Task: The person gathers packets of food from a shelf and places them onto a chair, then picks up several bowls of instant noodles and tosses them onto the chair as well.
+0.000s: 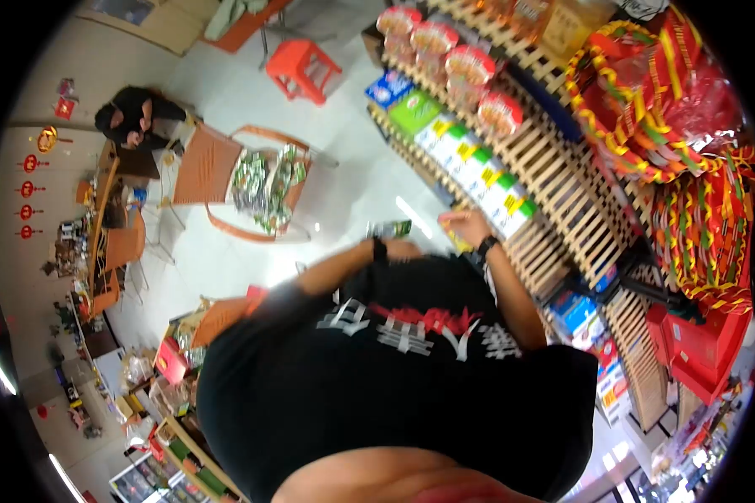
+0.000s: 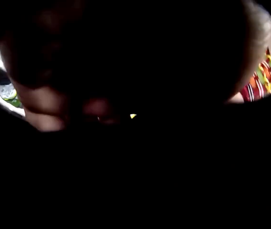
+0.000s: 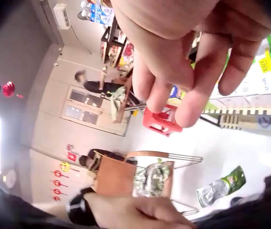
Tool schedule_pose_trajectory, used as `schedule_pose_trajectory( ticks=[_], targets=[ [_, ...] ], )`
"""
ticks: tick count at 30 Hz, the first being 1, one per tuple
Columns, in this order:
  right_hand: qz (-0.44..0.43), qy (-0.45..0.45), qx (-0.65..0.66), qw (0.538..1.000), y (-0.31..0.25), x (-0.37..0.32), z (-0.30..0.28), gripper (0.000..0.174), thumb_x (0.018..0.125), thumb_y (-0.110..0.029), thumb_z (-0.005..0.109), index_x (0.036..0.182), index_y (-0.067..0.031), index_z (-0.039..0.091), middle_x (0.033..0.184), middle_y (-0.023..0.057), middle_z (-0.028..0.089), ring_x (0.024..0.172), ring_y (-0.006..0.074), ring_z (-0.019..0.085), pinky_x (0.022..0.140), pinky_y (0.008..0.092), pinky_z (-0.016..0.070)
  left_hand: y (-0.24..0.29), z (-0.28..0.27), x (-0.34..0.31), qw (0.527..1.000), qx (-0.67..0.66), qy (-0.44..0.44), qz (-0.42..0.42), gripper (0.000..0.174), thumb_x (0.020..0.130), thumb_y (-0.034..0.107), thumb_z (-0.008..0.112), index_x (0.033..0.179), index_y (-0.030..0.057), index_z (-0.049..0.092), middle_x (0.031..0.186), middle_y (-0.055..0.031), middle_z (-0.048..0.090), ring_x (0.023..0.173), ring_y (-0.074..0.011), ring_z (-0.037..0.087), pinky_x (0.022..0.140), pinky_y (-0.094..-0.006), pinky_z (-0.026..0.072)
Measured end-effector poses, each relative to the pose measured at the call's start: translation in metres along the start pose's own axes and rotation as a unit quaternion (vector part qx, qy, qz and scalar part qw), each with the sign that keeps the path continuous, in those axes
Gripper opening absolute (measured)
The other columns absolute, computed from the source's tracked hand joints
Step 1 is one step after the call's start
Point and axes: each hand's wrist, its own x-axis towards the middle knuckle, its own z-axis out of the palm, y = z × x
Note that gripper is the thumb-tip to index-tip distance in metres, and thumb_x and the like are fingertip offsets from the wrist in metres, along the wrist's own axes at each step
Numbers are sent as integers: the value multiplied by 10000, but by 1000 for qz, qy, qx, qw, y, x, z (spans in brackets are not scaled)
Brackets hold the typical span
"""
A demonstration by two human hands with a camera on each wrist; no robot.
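Note:
My right hand (image 1: 466, 225) is raised beside the shelf of white and green boxes (image 1: 478, 176). In the right wrist view its fingers (image 3: 197, 100) hang loosely bent with nothing between them. Held low against the black shirt (image 1: 411, 335) is my left hand (image 1: 403, 249); the shirt hides its fingertips in the right wrist view, and I cannot tell whether it holds anything. The left wrist view is nearly all dark, with part of a finger (image 2: 44, 109) at left. A green and silver pouch (image 3: 221, 186) shows against the pale floor, just beyond the left hand.
An orange chair (image 1: 205, 168) bears a pile of green and silver pouches (image 1: 264, 184). A red stool (image 1: 302, 71) stands farther off. Slatted shelves with red-lidded tubs (image 1: 470, 63) run along the right, near red and yellow baskets (image 1: 705, 226). A seated person (image 1: 134, 113) is at far left.

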Motion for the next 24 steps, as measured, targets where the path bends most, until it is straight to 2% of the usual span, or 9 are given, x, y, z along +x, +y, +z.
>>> schedule_pose_trajectory(
  ticks=[1,2,3,4,6,10,12,20,24],
  targets=[
    [63,19,-52,996,2,2,6,299,816,73,487,1004,-8,704,951,109,710,781,174,687,754,272,532,-40,-4,-3,991,61,-28,112,378,976,296,405,1094,20,634,944,-84,663,895,-184,583,807,-307,474],
    [77,27,-105,991,3,1,7,271,820,24,515,1000,-21,714,961,94,717,797,161,687,730,266,525,5,-34,-22,983,-160,-50,-79,379,933,340,465,1045,31,653,898,-94,656,850,-215,600,794,-351,486],
    [93,60,-203,973,-1,-3,10,283,813,24,507,996,-28,717,944,107,716,793,173,690,728,269,525,25,-55,-34,989,-14,-37,-144,436,865,436,537,1008,43,662,921,-116,667,862,-265,625,799,-391,490],
    [111,85,-298,944,-4,-10,17,294,806,25,499,991,-35,720,927,120,716,789,185,693,725,273,526,6,-58,-46,984,126,54,-115,378,853,403,553,922,44,645,849,-162,673,805,-327,647,733,-416,484],
    [87,134,-255,954,41,-15,21,303,806,18,491,985,-52,726,878,132,715,771,203,696,724,288,529,-20,-78,-65,968,175,98,-152,342,854,396,571,919,69,650,864,-150,679,805,-305,652,744,-392,495],
    [231,135,-303,915,68,-44,36,248,804,-25,524,929,-63,734,844,94,718,730,162,697,698,297,535,-79,-87,-99,944,-135,253,-166,240,869,301,596,892,65,635,801,-99,669,732,-196,650,671,-329,502],
    [267,123,-284,912,69,-56,47,226,809,-30,534,922,-52,729,840,81,715,708,154,700,702,294,542,-131,-76,-107,939,-80,294,-163,234,858,282,580,904,59,633,810,-104,677,746,-200,658,678,-329,507],
    [368,87,-178,908,93,-35,57,238,873,-72,548,1055,44,648,906,129,692,749,197,685,665,288,570,-231,-23,-161,881,-186,341,-271,252,842,284,570,916,59,656,787,-87,678,723,-199,638,667,-326,509],
    [344,65,-170,921,85,19,62,240,883,-68,538,1086,19,633,932,136,694,759,189,682,682,284,548,-279,22,-198,786,-355,384,-329,195,850,234,568,928,86,668,786,-87,693,720,-192,666,642,-315,536]
  ],
)
